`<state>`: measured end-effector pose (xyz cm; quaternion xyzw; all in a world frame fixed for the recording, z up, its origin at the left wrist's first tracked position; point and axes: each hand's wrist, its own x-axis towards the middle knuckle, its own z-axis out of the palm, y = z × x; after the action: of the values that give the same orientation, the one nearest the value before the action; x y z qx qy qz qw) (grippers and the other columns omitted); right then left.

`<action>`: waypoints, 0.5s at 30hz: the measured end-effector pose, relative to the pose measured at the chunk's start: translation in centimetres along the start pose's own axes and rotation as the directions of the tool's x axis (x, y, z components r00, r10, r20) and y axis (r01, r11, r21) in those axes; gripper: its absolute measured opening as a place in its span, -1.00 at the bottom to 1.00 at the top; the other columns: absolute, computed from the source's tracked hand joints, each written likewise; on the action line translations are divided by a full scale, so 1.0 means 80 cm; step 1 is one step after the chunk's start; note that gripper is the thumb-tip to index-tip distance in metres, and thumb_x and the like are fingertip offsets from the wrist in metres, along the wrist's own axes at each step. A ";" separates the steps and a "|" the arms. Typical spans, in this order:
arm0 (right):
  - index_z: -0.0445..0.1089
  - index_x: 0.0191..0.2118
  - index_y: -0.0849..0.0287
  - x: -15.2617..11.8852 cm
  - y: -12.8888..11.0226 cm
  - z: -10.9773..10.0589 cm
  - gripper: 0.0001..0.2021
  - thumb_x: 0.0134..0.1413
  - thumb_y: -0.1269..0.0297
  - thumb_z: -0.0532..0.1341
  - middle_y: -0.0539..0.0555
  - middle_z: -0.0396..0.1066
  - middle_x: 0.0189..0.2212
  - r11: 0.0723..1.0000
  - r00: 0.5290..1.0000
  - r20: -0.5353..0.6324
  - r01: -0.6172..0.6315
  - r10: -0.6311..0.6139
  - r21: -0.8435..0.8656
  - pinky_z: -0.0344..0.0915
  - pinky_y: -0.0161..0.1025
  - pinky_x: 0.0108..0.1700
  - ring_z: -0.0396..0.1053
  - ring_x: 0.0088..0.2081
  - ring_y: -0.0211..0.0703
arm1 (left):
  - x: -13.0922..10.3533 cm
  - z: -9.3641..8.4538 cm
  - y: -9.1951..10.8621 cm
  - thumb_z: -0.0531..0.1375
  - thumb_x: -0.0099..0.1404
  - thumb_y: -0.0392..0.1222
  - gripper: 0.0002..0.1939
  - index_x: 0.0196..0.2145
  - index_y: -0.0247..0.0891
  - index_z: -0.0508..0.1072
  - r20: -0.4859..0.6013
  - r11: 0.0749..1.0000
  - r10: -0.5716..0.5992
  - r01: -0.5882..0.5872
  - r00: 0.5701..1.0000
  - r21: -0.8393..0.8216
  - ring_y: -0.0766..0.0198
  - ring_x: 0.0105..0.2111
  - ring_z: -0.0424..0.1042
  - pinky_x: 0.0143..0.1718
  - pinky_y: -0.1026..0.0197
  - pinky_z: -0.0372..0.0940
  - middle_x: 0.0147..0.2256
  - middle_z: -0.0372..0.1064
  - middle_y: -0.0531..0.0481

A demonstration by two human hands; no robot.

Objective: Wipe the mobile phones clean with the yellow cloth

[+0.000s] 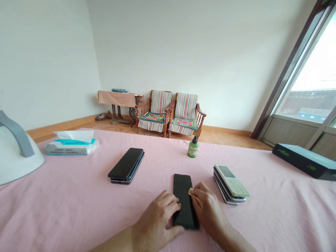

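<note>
A black smartphone [183,203] lies flat on the pink tablecloth in front of me, screen up. My left hand [160,217] grips its left side, fingers on the left edge and thumb at the lower end. My right hand [206,204] pinches a small folded tan cloth [191,191] against the phone's right edge. Most of that cloth is hidden by my fingers. To the right sits a stack of phones, topped by a white keypad phone [232,180]. Another stack, with a black smartphone [126,163] on top, lies to the left.
A green bottle [193,148] with a black top stands behind the phone. At the far left are a tissue pack [70,145] and a white appliance with a grey handle [18,150]. A black box [306,159] lies at right. Two wooden chairs [185,115] stand beyond the table.
</note>
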<state>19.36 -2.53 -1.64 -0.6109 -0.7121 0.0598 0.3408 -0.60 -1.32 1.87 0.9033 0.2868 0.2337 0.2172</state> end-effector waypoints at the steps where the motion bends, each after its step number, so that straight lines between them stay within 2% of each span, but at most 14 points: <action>1: 0.40 -0.44 0.18 0.002 0.001 0.000 -0.76 0.04 0.54 0.02 0.05 0.33 -0.43 1.000 1.000 -0.005 -0.004 0.003 -0.006 0.20 -0.34 -0.33 0.35 -0.42 -0.24 | 0.000 0.000 0.000 0.40 0.00 -0.27 -0.56 -0.12 -0.28 0.47 0.003 1.000 -0.001 0.001 1.000 0.001 0.08 -0.12 0.30 -0.05 0.06 0.27 -0.15 0.38 -0.09; 6: 0.45 -0.47 0.24 0.053 0.022 0.008 -0.75 0.00 0.56 0.04 0.09 0.36 -0.48 1.000 0.998 -0.067 -0.019 0.018 -0.022 0.20 -0.33 -0.33 0.36 -0.40 -0.18 | 0.000 0.000 0.000 0.39 0.02 -0.27 -0.57 -0.11 -0.27 0.47 -0.004 1.000 -0.006 0.006 1.000 0.003 0.08 -0.11 0.31 -0.03 0.06 0.27 -0.14 0.39 -0.10; 8: 0.45 -0.46 0.26 0.062 0.025 0.011 -0.75 0.00 0.56 0.04 0.10 0.36 -0.48 1.000 0.997 -0.078 -0.019 0.018 -0.017 0.20 -0.33 -0.32 0.36 -0.40 -0.18 | -0.001 0.000 0.000 0.39 0.02 -0.27 -0.57 -0.11 -0.27 0.47 -0.010 1.000 -0.004 0.004 1.000 0.000 0.08 -0.10 0.31 -0.03 0.06 0.26 -0.13 0.39 -0.10; 10: 0.45 -0.46 0.26 0.053 0.021 0.011 -0.74 0.01 0.57 0.03 0.10 0.35 -0.47 1.000 0.997 -0.077 -0.014 0.013 -0.015 0.20 -0.33 -0.33 0.36 -0.41 -0.20 | -0.001 -0.001 0.000 0.39 0.01 -0.28 -0.57 -0.12 -0.28 0.48 -0.013 1.000 0.001 -0.001 1.000 -0.003 0.08 -0.10 0.31 -0.03 0.07 0.26 -0.13 0.39 -0.10; 15: 0.41 -0.43 0.21 0.006 -0.001 0.003 -0.75 0.02 0.57 0.01 0.06 0.32 -0.42 1.000 0.999 -0.032 0.000 0.000 -0.018 0.19 -0.35 -0.33 0.34 -0.41 -0.24 | -0.001 -0.001 0.000 0.39 0.00 -0.28 -0.56 -0.11 -0.27 0.47 -0.014 1.000 0.005 -0.005 1.000 -0.003 0.08 -0.11 0.31 -0.04 0.06 0.27 -0.14 0.39 -0.09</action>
<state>19.17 -2.00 -1.57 -0.6148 -0.7072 0.0437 0.3465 -0.68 -1.35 1.89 0.9020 0.2856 0.2410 0.2161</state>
